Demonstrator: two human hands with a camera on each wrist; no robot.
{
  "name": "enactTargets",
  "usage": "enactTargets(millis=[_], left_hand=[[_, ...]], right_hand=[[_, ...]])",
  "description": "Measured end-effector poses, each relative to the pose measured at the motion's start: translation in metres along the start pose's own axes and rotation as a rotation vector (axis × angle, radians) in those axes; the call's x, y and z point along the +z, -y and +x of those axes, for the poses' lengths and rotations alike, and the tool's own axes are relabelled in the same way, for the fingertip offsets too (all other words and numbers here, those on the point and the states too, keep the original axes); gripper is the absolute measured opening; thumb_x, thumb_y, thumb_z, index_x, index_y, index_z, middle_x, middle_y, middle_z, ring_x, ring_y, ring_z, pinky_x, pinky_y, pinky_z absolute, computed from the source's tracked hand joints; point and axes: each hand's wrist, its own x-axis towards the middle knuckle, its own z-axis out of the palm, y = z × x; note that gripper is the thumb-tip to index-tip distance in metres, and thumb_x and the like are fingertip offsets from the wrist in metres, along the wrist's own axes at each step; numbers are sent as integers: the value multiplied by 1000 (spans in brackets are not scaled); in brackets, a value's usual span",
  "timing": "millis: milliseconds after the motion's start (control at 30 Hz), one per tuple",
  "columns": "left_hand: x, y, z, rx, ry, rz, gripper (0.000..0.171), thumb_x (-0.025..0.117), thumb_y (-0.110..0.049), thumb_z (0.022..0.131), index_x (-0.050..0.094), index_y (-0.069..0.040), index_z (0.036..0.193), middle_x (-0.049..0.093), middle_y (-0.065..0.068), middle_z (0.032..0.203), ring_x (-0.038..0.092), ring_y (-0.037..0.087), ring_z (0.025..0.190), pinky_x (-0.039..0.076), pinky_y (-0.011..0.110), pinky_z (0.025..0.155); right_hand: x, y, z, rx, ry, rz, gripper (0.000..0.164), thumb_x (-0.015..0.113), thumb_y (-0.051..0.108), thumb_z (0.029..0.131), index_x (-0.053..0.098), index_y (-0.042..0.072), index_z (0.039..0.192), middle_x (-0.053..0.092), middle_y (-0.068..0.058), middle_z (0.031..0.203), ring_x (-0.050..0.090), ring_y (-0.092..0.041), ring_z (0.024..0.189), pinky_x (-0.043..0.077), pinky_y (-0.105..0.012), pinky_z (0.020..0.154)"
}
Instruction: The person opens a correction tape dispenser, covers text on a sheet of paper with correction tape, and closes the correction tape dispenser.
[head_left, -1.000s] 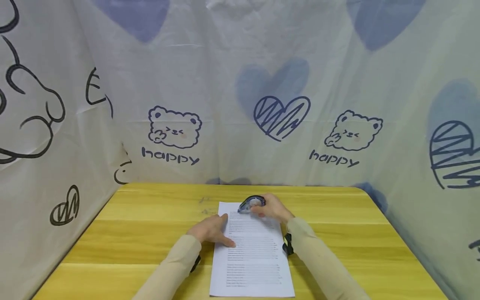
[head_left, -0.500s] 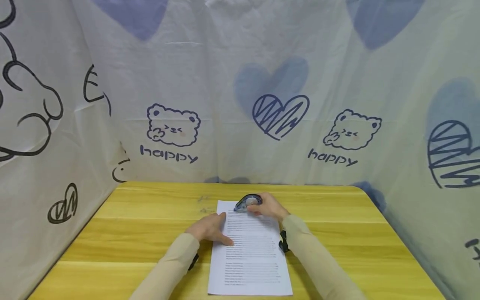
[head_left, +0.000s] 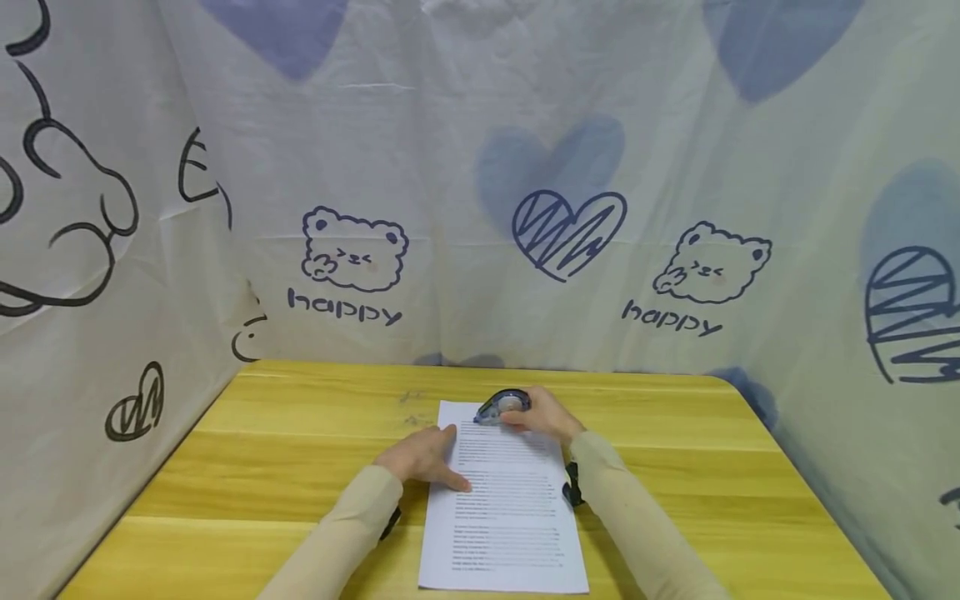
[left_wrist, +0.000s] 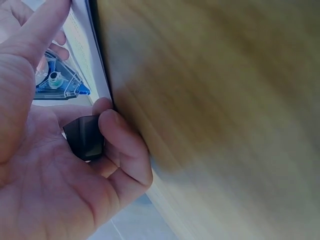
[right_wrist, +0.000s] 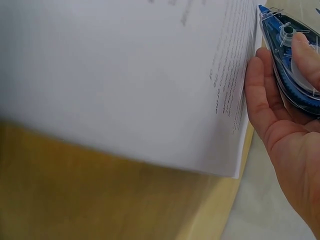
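Observation:
A white sheet of printed paper (head_left: 510, 533) lies lengthwise on the table. My right hand (head_left: 546, 415) grips a see-through blue correction tape (head_left: 504, 406), thumb on its side; its tip points left at the top lines of text. In the right wrist view, the fingers under the correction tape (right_wrist: 287, 60) rest along the sheet. My left hand (head_left: 423, 458) lies over the paper's left edge, thumb and forefinger spread on it. Its other fingers curl round a small black cap (left_wrist: 85, 137), seen in the left wrist view and hidden from the head view.
The yellow wood-grain table (head_left: 285, 467) extends on both sides of the paper. A white curtain (head_left: 450, 167) with hearts and bears stands behind it and along both sides. A dark wrist strap (head_left: 573, 485) shows below the right sleeve.
The correction tape's tip has shifted very slightly left over the top of the paper. The head view sways a little; both hands keep their hold.

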Motion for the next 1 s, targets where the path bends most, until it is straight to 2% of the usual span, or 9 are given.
enactTargets(millis=[433, 800, 1000], left_hand=[[-1, -1, 0, -4, -2, 27, 111, 82, -58, 69, 32, -2, 152, 44, 20, 150, 43, 36, 138, 35, 49, 115], [1, 0, 1, -3, -3, 40, 111, 82, -59, 69, 33, -2, 151, 45, 20, 149, 44, 36, 137, 37, 49, 114], [1, 0, 0, -1, -4, 51, 110, 82, -59, 70, 34, -2, 151, 46, 21, 148, 45, 36, 136, 38, 49, 114]], right_hand=[[-1, 2, -1, 22, -31, -51, 22, 77, 23, 86, 72, 9, 102, 72, -2, 90, 61, -14, 75, 52, -24, 67], [-3, 3, 0, 20, 15, -40, 19, 77, 19, 86, 72, 8, 100, 73, -3, 92, 62, -15, 79, 53, -26, 71], [-6, 5, 3, 23, 20, -82, 17, 77, 20, 86, 71, 8, 95, 71, -2, 86, 60, -14, 74, 50, -24, 67]])
